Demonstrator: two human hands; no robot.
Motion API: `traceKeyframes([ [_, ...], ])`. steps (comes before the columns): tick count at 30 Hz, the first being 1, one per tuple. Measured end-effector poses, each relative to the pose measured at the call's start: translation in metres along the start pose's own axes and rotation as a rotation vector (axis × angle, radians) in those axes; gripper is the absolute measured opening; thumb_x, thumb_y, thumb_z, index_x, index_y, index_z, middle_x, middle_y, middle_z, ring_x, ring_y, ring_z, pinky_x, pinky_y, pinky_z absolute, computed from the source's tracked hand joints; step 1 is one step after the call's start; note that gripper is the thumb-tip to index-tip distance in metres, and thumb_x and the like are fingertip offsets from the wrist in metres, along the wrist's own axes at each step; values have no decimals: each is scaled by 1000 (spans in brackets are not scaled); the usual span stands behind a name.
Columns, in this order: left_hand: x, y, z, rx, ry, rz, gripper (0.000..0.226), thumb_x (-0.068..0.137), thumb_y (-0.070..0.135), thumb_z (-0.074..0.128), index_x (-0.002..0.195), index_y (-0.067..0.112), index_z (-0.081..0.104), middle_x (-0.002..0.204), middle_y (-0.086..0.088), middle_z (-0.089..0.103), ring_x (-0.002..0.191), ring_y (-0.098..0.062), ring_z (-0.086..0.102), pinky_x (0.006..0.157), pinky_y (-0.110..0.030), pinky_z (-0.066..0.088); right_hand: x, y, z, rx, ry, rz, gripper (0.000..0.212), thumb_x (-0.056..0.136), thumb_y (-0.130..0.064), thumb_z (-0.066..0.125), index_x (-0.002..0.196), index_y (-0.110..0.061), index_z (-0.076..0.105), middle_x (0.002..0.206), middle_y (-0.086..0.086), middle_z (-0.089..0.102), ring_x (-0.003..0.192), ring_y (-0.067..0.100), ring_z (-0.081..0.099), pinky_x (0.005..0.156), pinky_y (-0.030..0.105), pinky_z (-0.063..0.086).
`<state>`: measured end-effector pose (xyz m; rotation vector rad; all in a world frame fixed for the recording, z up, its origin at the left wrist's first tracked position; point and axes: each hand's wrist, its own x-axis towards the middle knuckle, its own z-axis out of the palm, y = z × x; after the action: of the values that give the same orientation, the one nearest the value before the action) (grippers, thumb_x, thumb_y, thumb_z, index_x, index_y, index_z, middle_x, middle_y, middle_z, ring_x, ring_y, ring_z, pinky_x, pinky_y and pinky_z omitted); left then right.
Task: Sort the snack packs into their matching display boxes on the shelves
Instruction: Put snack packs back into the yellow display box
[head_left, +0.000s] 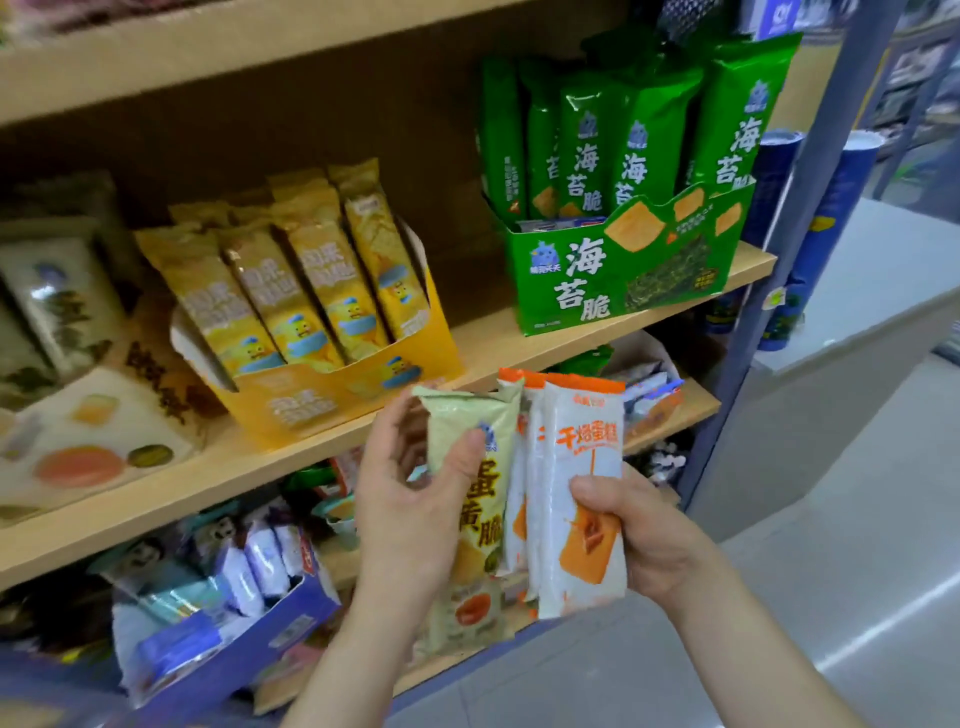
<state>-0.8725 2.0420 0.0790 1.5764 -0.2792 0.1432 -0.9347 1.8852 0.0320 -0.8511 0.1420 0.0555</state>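
Observation:
My left hand (410, 499) grips a pale green snack pack (475, 525) with yellow characters, thumb across its front. Right beside it, my right hand (644, 535) holds a bunch of white-and-orange snack packs (576, 493) upright. Both hands hover in front of the wooden shelves. On the middle shelf a yellow display box (337, 400) holds several yellow packs. At its right stands a green display box (618, 280) filled with green packs. A cream display box (98, 431) lies at the far left.
The lower shelf holds a blue display box (228, 649) with white-blue packs and a heap of mixed packs (649, 400) behind my hands. A blue metal shelf post (779, 244) stands at the right, with blue tubes (831, 218) beyond it. Grey floor lies at the lower right.

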Motion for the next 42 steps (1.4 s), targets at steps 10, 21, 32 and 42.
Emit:
traceKeyframes([
  [10,26,37,-144,71,67,102,14,89,22,69,102,18,66,94,7,75,89,-11,70,82,-37,53,15,33,168,-716,-55,-485,118,75,-24,80,137,-72,-9,121,-38,59,108,-4,64,84,14,53],
  [21,73,147,-305,220,457,844,27,97,18,59,120,8,49,115,-4,57,104,-3,59,91,-22,47,71,23,272,-821,-240,-675,109,83,-13,75,138,-67,-2,114,-39,59,100,-8,66,73,9,52],
  [32,127,68,-357,332,360,465,30,96,2,57,118,18,44,106,9,58,97,-4,59,86,-26,49,128,47,300,-902,-266,-390,111,75,-26,83,147,-57,4,114,-20,63,93,-4,68,64,19,58],
  [42,166,68,-339,1022,569,18,23,89,12,63,109,5,53,98,-15,58,88,-31,60,67,-36,47,131,71,305,-723,-228,-338,114,77,-24,80,143,-64,-3,108,-28,61,97,4,70,78,33,61],
])
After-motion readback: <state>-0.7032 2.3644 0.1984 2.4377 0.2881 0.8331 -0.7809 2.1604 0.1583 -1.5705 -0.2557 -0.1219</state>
